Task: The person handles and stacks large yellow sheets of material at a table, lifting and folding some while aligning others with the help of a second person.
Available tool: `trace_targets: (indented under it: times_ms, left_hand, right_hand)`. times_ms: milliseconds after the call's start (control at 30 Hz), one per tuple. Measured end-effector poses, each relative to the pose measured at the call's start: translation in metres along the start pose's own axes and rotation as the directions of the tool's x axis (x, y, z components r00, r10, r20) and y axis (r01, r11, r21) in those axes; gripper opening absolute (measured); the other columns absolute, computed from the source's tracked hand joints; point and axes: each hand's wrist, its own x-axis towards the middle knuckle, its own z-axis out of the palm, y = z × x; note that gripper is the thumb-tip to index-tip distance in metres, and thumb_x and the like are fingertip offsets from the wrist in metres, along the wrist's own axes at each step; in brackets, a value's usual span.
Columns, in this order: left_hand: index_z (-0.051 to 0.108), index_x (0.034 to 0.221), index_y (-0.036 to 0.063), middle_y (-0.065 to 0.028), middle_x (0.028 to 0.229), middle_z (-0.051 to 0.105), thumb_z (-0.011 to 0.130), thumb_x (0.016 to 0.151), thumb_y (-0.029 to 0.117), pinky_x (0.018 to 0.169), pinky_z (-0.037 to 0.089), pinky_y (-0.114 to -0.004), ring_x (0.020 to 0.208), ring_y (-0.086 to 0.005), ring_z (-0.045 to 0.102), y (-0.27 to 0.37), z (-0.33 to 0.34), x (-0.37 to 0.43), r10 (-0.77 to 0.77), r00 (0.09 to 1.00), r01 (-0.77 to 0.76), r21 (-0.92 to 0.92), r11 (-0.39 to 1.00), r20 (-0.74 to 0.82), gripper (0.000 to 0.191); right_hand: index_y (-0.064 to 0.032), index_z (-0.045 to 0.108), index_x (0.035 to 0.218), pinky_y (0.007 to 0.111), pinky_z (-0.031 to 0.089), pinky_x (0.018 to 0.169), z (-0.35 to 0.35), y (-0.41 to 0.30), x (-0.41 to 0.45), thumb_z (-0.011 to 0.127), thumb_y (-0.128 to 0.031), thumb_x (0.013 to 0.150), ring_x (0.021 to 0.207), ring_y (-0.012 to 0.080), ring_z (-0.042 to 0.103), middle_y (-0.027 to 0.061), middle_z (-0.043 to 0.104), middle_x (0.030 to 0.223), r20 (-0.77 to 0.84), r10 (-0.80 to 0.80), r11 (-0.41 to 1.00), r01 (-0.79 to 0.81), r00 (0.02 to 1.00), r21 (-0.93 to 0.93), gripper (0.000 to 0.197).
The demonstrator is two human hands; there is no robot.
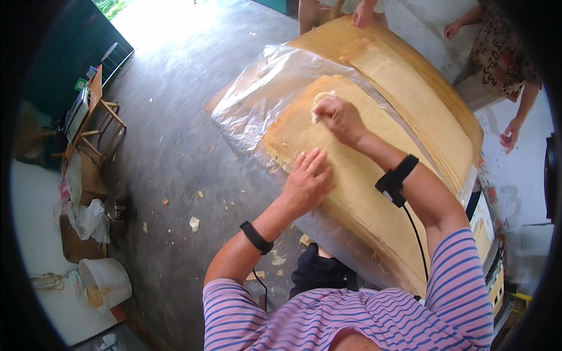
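Note:
My right hand (340, 117) is closed around a crumpled off-white wad (317, 115), which may be cloth or torn sheet. It rests near the far end of a stack of thin tan sheets (373, 175). Flat on the near left edge of that stack lies my left hand (308, 177), fingers stretched out and holding nothing. The sheets have rough, darker orange-brown edges. Clear plastic film (250, 96) lies under the stack and spreads out past its left side. A second stack of tan sheets (412, 92) lies to the right, on a brown board (316, 39).
Two other people stand beyond the table; one person's hand (362, 16) touches the board's far edge. At left are a wooden stool (107, 116), a cardboard box (92, 180) and a white bucket (115, 283). Scraps (194, 224) litter the concrete floor.

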Motion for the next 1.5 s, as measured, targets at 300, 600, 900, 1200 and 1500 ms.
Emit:
trace_targets:
  times_ms: [300,600,900,1200,1500]
  left_hand:
    - [0.050,0.101,0.0011,-0.0144,0.108,0.044,0.067,0.052,0.022,0.090,0.032,-0.040,0.104,-0.0281,0.041,0.016,0.010,-0.019,0.042,0.996,-0.034,-0.087,0.996,0.084,0.057]
    - [0.050,0.102,0.0000,-0.0142,0.111,0.043,0.066,0.057,0.020,0.091,0.033,-0.039,0.107,-0.0287,0.040,0.019,0.016,-0.023,0.051,0.999,-0.050,0.049,0.998,-0.015,0.051]
    - [0.052,0.100,0.0015,-0.0148,0.116,0.041,0.065,0.058,0.022,0.091,0.034,-0.039,0.113,-0.0288,0.037,0.023,0.011,-0.020,0.012,0.998,-0.013,0.016,1.000,0.064,0.048]
    - [0.053,0.098,0.0013,-0.0143,0.113,0.042,0.063,0.059,0.021,0.090,0.034,-0.040,0.110,-0.0293,0.038,0.023,0.016,-0.025,-0.009,0.999,0.006,0.070,0.998,0.046,0.045]
    - [0.050,0.101,0.0001,-0.0153,0.111,0.043,0.064,0.058,0.019,0.091,0.031,-0.042,0.108,-0.0310,0.038,0.024,0.021,-0.022,0.066,0.998,-0.066,0.002,0.998,0.011,0.049]
  right_hand:
    - [-0.0086,0.057,0.061,0.034,0.045,0.060,0.035,-0.052,-0.020,0.054,-0.005,0.059,0.070,0.0271,0.056,0.0088,0.057,0.071,0.647,-0.023,0.919,0.272,0.763,-0.287,0.004]
    - [-0.0056,0.059,0.067,0.026,0.045,0.052,0.025,-0.061,-0.006,0.062,-0.011,0.068,0.061,0.0164,0.056,0.0092,0.059,0.067,0.272,0.097,0.838,-0.226,0.957,0.497,0.006]
    - [-0.0092,0.055,0.075,0.035,0.044,0.065,-0.001,-0.012,-0.030,0.052,-0.010,0.069,0.078,0.0255,0.054,0.0080,0.054,0.079,0.286,-0.236,0.916,0.311,0.929,-0.253,0.007]
    - [-0.0091,0.055,0.074,0.035,0.044,0.058,0.018,-0.033,-0.017,0.049,-0.007,0.070,0.072,0.0268,0.053,0.0082,0.051,0.075,0.303,-0.196,0.943,0.264,0.933,-0.202,0.008]
    - [-0.0056,0.056,0.070,0.036,0.043,0.058,-0.048,-0.046,-0.067,0.053,-0.010,0.069,0.070,0.0286,0.055,0.0131,0.054,0.073,0.525,-0.019,0.912,0.231,0.851,-0.340,0.006]
